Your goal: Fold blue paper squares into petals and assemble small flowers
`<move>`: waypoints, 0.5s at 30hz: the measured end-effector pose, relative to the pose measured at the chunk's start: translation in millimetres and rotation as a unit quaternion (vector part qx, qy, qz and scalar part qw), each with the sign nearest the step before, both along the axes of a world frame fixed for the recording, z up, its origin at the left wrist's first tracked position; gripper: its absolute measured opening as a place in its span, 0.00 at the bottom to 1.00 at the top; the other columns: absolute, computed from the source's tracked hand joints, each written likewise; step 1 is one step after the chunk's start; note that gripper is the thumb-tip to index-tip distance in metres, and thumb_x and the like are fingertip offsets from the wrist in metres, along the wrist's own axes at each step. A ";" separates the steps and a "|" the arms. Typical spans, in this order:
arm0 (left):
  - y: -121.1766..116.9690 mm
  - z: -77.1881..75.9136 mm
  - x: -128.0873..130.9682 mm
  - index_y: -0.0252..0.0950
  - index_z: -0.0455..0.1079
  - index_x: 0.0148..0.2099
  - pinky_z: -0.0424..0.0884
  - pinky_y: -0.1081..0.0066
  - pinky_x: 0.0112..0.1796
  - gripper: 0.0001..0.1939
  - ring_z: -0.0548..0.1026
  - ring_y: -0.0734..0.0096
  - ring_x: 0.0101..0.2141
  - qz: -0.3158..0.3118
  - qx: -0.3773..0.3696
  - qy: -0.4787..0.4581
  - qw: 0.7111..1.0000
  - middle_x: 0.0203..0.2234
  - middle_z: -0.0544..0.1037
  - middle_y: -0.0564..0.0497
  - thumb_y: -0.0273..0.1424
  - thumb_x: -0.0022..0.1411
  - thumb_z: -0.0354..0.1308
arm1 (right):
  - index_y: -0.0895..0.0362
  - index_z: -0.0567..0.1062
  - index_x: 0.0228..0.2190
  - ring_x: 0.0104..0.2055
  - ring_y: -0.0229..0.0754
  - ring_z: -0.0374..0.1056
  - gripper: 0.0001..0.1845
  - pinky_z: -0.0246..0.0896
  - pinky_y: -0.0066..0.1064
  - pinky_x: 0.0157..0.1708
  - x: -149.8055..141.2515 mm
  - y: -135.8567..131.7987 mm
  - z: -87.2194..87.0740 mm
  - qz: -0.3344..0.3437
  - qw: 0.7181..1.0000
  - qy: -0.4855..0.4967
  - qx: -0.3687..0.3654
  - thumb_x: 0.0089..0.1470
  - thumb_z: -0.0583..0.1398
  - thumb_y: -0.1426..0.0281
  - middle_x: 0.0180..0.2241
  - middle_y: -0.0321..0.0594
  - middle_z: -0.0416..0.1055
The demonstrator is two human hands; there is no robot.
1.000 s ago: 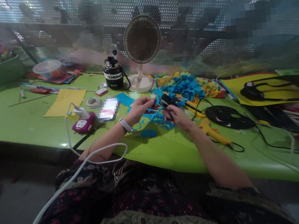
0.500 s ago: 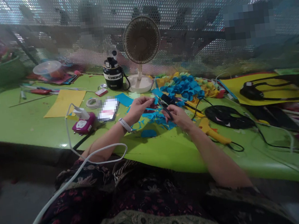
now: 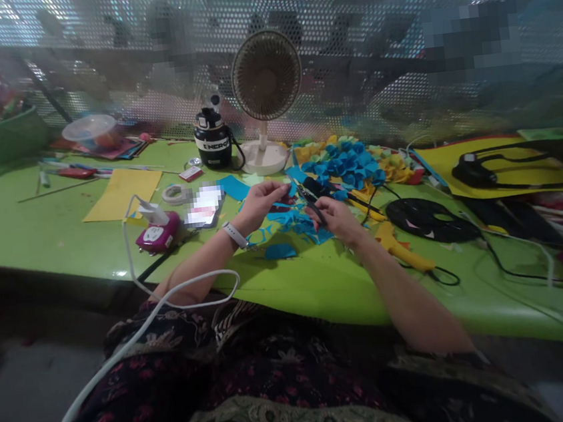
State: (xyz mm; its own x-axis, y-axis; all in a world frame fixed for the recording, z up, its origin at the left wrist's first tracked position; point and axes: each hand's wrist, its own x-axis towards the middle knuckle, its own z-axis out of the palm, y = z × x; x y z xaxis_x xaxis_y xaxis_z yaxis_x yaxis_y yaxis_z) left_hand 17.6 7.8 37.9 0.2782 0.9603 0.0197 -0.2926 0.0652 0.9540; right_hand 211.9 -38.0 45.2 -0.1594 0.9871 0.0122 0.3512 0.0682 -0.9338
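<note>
My right hand [image 3: 335, 219] is closed round the black handles of a pair of scissors [image 3: 309, 203], whose blades point up and left toward my left hand. My left hand [image 3: 262, 203], with a white watch on its wrist, pinches a small blue piece of paper [image 3: 290, 188] at the blades. Both hands hover over blue paper scraps [image 3: 299, 224] on the green table [image 3: 37, 230]. A round blue cut-out [image 3: 280, 251] lies just in front of them.
Behind the hands sit a pile of blue and yellow paper flowers [image 3: 349, 163], a small fan [image 3: 267, 91], a black jug [image 3: 212, 141], a tape roll [image 3: 175, 193] and a phone [image 3: 203, 206]. A yellow glue gun [image 3: 400, 247] and black cables lie right; a pink power strip [image 3: 158, 234] left.
Almost nothing differs. The hands stay together over the blue scraps, with only slight shifts of the fingers and scissors.
</note>
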 end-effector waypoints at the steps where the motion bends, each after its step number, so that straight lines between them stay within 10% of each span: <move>1: 0.3 -0.3 -0.1 0.31 0.71 0.36 0.75 0.77 0.31 0.09 0.79 0.76 0.27 -0.001 0.000 0.000 1.000 0.24 0.78 0.52 0.31 0.64 0.66 | 0.53 0.64 0.22 0.21 0.36 0.61 0.33 0.52 0.30 0.22 -0.2 -0.3 0.3 -0.001 1.000 -0.002 0.001 0.35 0.69 0.39 0.16 0.31 0.66; 15: 4.5 -3.0 -2.8 0.32 0.71 0.36 0.75 0.76 0.32 0.11 0.81 0.75 0.29 -0.001 -0.015 -0.009 1.000 0.28 0.82 0.49 0.34 0.63 0.66 | 0.51 0.64 0.23 0.17 0.34 0.55 0.32 0.48 0.30 0.18 2.0 4.4 -2.3 -0.047 0.998 0.009 0.030 0.36 0.68 0.40 0.17 0.33 0.69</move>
